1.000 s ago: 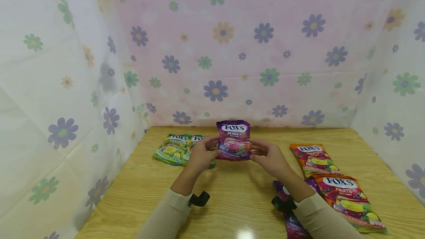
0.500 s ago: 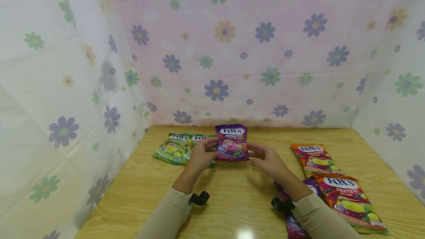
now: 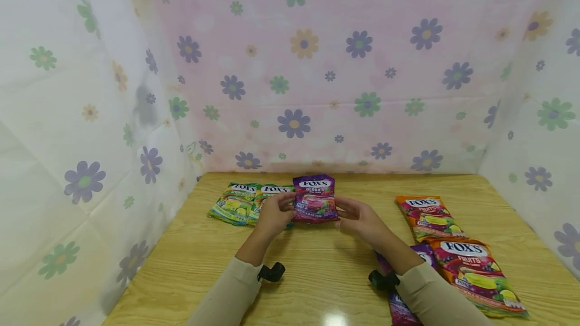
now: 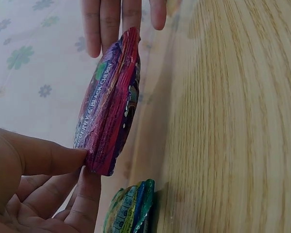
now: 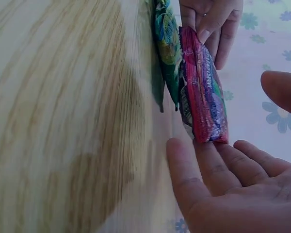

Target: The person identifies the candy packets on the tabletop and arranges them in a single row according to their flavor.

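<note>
A purple Fox's Berries candy bag (image 3: 314, 201) is held up over the far middle of the table, its printed front facing me. My left hand (image 3: 273, 216) pinches its left edge; in the left wrist view the thumb and fingers (image 4: 56, 160) grip a lower corner of the bag (image 4: 109, 104). On the other side, my right hand (image 3: 364, 223) has its fingers extended at the bag's right edge. The right wrist view shows those straight fingers (image 5: 211, 167) against the bag's end, with the thumb (image 5: 283, 92) away from it.
Two green Fox's Spring Tea bags, one at the left (image 3: 234, 204) and one partly behind my left hand (image 3: 259, 200), lie on the wooden table (image 3: 312, 275). At right lie two orange Fox's Fruits bags (image 3: 429, 217) and another purple bag (image 3: 401, 308), partly under my right forearm. Flowered cloth (image 3: 335, 94) surrounds the table.
The purple candy bag has come down slightly and shifted a little left. My right thumb has let go of its edge, and the right hand has opened.
</note>
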The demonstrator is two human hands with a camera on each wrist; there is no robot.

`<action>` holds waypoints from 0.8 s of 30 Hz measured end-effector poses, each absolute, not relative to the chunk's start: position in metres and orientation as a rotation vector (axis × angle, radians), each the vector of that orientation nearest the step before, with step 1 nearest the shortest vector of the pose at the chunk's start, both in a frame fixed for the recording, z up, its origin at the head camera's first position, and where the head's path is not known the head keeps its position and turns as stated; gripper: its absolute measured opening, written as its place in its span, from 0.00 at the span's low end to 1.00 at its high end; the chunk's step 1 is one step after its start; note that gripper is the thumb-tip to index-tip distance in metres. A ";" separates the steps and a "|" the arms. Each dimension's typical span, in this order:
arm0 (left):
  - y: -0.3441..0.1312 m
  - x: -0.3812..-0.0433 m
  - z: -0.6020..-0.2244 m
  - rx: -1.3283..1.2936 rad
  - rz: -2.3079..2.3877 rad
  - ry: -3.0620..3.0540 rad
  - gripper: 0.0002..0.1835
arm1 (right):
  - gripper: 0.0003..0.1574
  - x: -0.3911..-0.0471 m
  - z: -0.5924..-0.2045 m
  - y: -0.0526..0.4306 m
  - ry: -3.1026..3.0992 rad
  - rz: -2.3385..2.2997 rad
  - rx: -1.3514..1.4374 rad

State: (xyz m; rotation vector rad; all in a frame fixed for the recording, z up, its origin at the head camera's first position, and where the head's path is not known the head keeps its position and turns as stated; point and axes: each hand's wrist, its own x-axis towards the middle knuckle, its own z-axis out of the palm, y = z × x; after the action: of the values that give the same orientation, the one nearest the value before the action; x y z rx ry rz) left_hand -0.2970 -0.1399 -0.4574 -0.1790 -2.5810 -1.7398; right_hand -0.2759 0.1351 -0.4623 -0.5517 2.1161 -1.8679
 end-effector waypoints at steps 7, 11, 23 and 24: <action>-0.141 -0.299 -0.461 -0.170 -1.729 -2.612 0.24 | 0.52 -0.276 -0.464 0.139 2.028 -1.808 -0.615; -0.142 -0.299 -0.462 -0.153 -1.736 -2.617 0.25 | 0.53 -0.276 -0.465 0.139 1.996 -1.776 -0.653; -0.141 -0.298 -0.462 -0.151 -1.731 -2.633 0.25 | 0.53 -0.275 -0.465 0.138 1.993 -1.741 -0.640; -0.141 -0.298 -0.462 -0.153 -1.730 -2.633 0.25 | 0.53 -0.275 -0.465 0.138 1.994 -1.740 -0.642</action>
State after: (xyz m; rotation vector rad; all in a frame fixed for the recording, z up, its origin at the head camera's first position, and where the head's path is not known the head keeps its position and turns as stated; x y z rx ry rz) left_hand -0.2979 -0.1409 -0.4616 -0.1531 -2.6326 -1.7296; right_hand -0.2751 0.1379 -0.4654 -0.6415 1.9945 -1.7399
